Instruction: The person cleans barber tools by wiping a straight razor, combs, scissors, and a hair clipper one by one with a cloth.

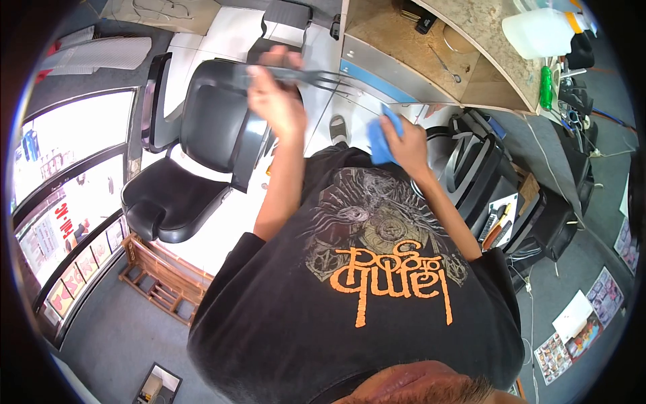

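My left hand (277, 108) is raised in front of the black chair, its fingers closed round a long dark tool (291, 73). Motion smears the tool, so its exact kind does not show; thin black strands, like loops of cord, reach from it to the right. Lower and to the right, my right hand (408, 147) grips a folded blue cloth (382, 140) that sticks out past the thumb and fingers. The cloth and the dark tool are apart.
A black padded barber chair (214, 111) stands at left by the windows. A wooden cabinet (397, 40) holds scissors (445, 64) and, on top, a white bottle (538, 34) and green-handled tool (546, 87). Black chairs (471, 168) line the right. A wooden rack (161, 279) is lower left.
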Demonstrator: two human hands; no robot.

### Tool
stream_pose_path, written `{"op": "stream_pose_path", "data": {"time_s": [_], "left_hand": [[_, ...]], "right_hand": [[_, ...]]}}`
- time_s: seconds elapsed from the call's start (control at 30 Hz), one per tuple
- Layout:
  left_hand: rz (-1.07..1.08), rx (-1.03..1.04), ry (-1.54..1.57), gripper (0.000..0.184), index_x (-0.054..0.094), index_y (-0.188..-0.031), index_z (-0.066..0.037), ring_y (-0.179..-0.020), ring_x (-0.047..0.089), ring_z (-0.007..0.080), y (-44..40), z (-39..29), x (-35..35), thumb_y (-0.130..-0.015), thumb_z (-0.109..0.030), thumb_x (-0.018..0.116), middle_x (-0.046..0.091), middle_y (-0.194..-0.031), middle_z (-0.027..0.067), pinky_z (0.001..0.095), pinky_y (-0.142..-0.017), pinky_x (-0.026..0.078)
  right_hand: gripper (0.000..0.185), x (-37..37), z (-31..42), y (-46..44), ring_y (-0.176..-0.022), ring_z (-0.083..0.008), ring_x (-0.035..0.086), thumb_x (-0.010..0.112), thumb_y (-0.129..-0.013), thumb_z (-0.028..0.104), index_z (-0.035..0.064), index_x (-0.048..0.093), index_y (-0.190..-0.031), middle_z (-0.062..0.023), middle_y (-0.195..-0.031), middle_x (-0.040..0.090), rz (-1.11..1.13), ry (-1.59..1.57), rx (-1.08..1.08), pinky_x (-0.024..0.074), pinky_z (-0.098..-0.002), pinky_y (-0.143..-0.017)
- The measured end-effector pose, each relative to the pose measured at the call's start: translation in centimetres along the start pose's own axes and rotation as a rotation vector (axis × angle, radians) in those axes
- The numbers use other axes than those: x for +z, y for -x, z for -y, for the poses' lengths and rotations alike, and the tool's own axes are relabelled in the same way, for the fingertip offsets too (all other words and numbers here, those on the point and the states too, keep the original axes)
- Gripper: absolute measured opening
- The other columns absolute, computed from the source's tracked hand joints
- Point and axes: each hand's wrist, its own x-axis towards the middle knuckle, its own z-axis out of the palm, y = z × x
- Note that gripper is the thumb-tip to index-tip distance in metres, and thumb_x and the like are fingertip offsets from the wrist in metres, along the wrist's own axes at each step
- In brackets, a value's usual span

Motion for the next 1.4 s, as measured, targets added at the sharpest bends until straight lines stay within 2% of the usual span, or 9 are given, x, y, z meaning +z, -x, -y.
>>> {"op": "stream_pose_path", "data": {"time_s": [0.2,0.43,0.53,0.63,0.87,1.07,1.2,1.33,1.4], "left_hand": [[0.109,-0.125,-0.124,0.044,0.062,-0.115,0.009,-0.080,0.076,0.0274,-2.6,-4.6,-1.7,-0.110,-0.033,0.049,0.075,-0.099,0.0200,0.0337,-0.061,0.063],[0.258,-0.262,-0.253,0.043,0.071,-0.110,0.006,-0.079,0.073,0.0184,1.5,-0.1,1.1,-0.107,-0.035,0.056,0.078,-0.094,0.0177,0.0295,-0.076,0.058],[0.420,-0.359,-0.312,0.040,0.070,-0.114,0.005,-0.084,0.072,0.0154,3.5,1.5,2.5,-0.106,-0.033,0.058,0.078,-0.095,0.0161,0.0271,-0.078,0.056],[0.476,-0.328,-0.307,0.038,0.068,-0.116,0.003,-0.089,0.072,0.0150,4.7,2.7,2.4,-0.106,-0.034,0.060,0.077,-0.101,0.0156,0.0281,-0.082,0.056],[0.561,-0.495,-0.418,0.041,0.067,-0.126,0.003,-0.110,0.063,0.0127,7.6,4.7,-0.9,-0.109,-0.032,0.054,0.073,-0.121,0.0106,0.0270,-0.097,0.049],[0.269,-0.244,-0.278,0.046,0.065,-0.124,0.004,-0.101,0.067,0.0160,5.7,4.0,-0.7,-0.111,-0.037,0.048,0.075,-0.105,0.0136,0.0328,-0.098,0.050],[0.277,-0.395,-0.179,0.041,0.061,-0.123,0.002,-0.056,0.060,0.0175,3.2,2.7,-2.1,-0.110,-0.035,0.050,0.058,-0.063,0.0071,0.0348,-0.058,0.056],[0.325,-0.595,-0.161,0.022,0.051,-0.103,-0.006,-0.053,0.054,0.0134,6.0,2.9,-1.5,-0.107,-0.027,0.057,0.053,-0.073,0.0043,0.0299,-0.044,0.049],[0.455,-0.619,-0.227,0.020,0.049,-0.103,-0.005,-0.054,0.053,0.0128,6.9,4.5,-1.9,-0.107,-0.024,0.056,0.052,-0.075,0.0045,0.0286,-0.043,0.047]], "right_hand": [[0.059,-2.8,-10.5,3.0,-0.086,-0.0276,0.073,0.054,-0.105,0.053,-0.0011,0.070,-0.119,-0.0101,-0.098,0.076,-0.084,-0.596,0.678,0.0571,-0.0399,-0.081],[0.056,-3.3,1.6,-2.1,-0.106,-0.0239,0.071,0.053,-0.105,0.052,0.0036,0.062,-0.131,-0.0099,-0.111,0.074,0.086,-1.676,0.616,0.0550,-0.0369,-0.097],[0.045,0.3,1.6,-2.2,-0.098,-0.0194,0.068,0.047,-0.110,0.041,0.0028,0.061,-0.129,-0.0075,-0.110,0.071,0.519,-1.109,0.554,0.0544,-0.0341,-0.091],[0.037,3.8,5.1,-1.2,-0.069,-0.0226,0.060,0.058,-0.106,0.034,-0.0021,0.064,-0.106,-0.0127,-0.083,0.069,0.162,-0.552,0.052,0.0496,-0.0350,-0.071],[0.046,3.7,3.2,-1.8,-0.049,-0.0291,0.051,0.056,-0.107,0.035,-0.0027,0.061,-0.082,-0.0169,-0.056,0.052,-0.022,-0.278,0.008,0.0426,-0.0432,-0.053],[0.052,3.0,0.7,-1.8,-0.071,-0.0171,0.055,0.050,-0.109,0.044,-0.0017,0.062,-0.088,-0.0102,-0.073,0.060,0.100,-0.342,0.206,0.0461,-0.0378,-0.069],[0.051,1.4,-1.5,-2.2,-0.079,-0.0130,0.054,0.048,-0.110,0.046,0.0000,0.063,-0.094,-0.0026,-0.082,0.061,-0.179,-0.536,0.438,0.0462,-0.0314,-0.077],[0.043,-0.8,2.0,-2.8,-0.084,-0.0063,0.055,0.048,-0.111,0.038,0.0000,0.061,-0.098,0.0001,-0.082,0.061,-0.358,-0.511,0.124,0.0485,-0.0302,-0.077],[0.031,-0.6,4.1,-2.2,-0.105,-0.0249,0.065,0.058,-0.104,0.022,-0.0040,0.060,-0.120,-0.0170,-0.111,0.068,-0.216,-0.400,-0.035,0.0507,-0.0397,-0.093]]}}
